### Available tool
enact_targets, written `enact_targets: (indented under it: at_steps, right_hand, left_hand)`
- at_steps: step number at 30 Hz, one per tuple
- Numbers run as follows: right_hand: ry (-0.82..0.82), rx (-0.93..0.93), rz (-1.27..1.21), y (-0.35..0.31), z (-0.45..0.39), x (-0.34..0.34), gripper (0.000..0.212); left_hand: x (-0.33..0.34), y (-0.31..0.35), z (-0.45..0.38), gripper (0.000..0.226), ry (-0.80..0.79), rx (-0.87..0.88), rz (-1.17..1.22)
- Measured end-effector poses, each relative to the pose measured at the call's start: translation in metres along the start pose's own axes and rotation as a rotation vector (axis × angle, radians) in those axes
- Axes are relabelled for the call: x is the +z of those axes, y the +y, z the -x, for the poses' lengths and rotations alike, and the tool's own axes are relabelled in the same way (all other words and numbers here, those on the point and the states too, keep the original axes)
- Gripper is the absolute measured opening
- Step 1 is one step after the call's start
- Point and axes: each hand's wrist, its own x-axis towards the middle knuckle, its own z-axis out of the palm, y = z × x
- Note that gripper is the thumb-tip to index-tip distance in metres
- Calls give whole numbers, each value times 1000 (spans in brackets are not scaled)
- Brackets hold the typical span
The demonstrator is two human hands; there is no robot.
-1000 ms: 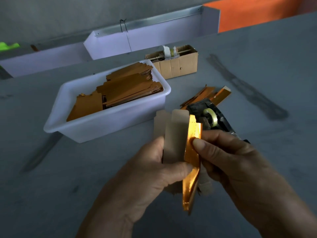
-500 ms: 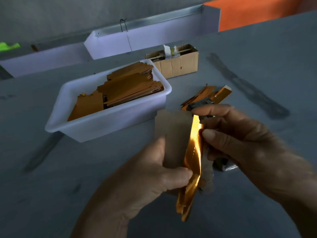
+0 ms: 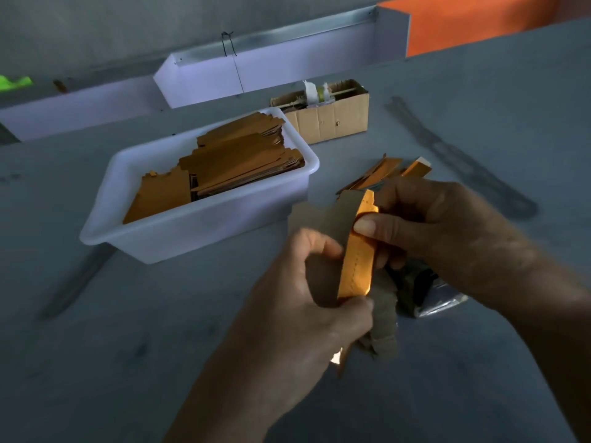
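From where I'm watching, the gold card (image 3: 356,260) is just right of the middle of the frame, held up off the grey table (image 3: 160,346). The left hand (image 3: 307,302) has its fingers curled round the lower half, and the right hand (image 3: 447,238) pinches the top edge between thumb and fingers. The white tub (image 3: 198,238) of flat cards sits centre left, the cardboard box (image 3: 329,123) is behind it, and a tape dispenser (image 3: 425,289) is half hidden under the right hand.
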Motion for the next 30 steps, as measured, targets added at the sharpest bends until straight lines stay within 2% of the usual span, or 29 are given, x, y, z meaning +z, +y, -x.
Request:
enact_targets:
  at_steps: [3,5,8,10,13,15,17,19,21,23,26,30]
  right_hand:
    - [102,-12,15,2,0,2,23]
    - [146,-5,13,3,0,2,15]
    - [176,22,13,5,0,2,16]
    - [171,73,-79,6,1,1,31]
    - [50,181,-280,7,4,-4,70]
    - [-26,176,-412,6,7,-5,75]
    - [-17,170,-542,6,9,-5,73]
    - [-14,189,-643,6,12,-4,66]
    - [-83,192,-586,6,17,3,52]
    - [-58,229,-507,8,21,13,41]
    - [113,294,-460,15,23,28,21]
    - [160,325,-505,18,26,39,15]
  left_hand:
    - [7,-1,3,34,28,-60,35]
    - [10,-4,3,35,23,-106,137]
    - [9,-9,1,35,-21,-129,334]
    - [7,-11,0,32,-41,-140,423]
    - [6,-11,0,33,-29,-123,409]
    - [8,-10,1,28,46,-83,359]
    - [10,-7,2,26,201,-4,228]
    - [11,-3,4,42,325,104,133]
    - [12,2,8,49,355,173,18]
    - [14,3,10,38,389,219,-88]
    - [15,3,11,22,418,220,-112]
    - [10,6,11,32,437,91,36]
